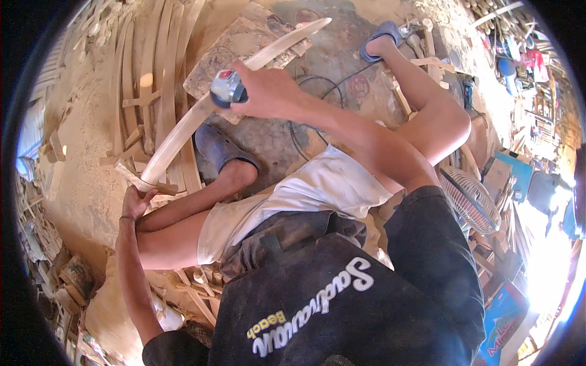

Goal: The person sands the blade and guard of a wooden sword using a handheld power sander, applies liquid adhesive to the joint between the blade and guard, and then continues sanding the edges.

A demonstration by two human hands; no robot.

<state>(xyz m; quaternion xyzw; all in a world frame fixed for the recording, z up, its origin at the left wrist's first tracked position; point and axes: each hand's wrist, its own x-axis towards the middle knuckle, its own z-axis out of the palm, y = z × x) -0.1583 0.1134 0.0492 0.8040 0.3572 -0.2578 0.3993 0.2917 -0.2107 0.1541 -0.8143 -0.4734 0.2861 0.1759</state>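
Note:
A curved wooden sword (183,135) slants from the lower left up to the upper middle, over a worn block (204,72). My left hand (139,202) is closed around its handle end, just below the wooden crossguard (146,182); the grip itself is mostly hidden. A rounded grey-and-dark handheld power tool (226,90) with a red patch on top rests over the middle of the blade, with my right hand (259,93) wrapped round it. The tool covers that part of the blade, so its underside cannot be seen. The blade's tip reaches past the block's far edge.
Several curved wooden strips (128,79) and other wooden swords lie at the left. A dark cable (332,85) loops over the floor between my feet, which wear blue clogs (226,149). At right stand a round fan (470,200) and a blue box (505,317); wood scraps surround me.

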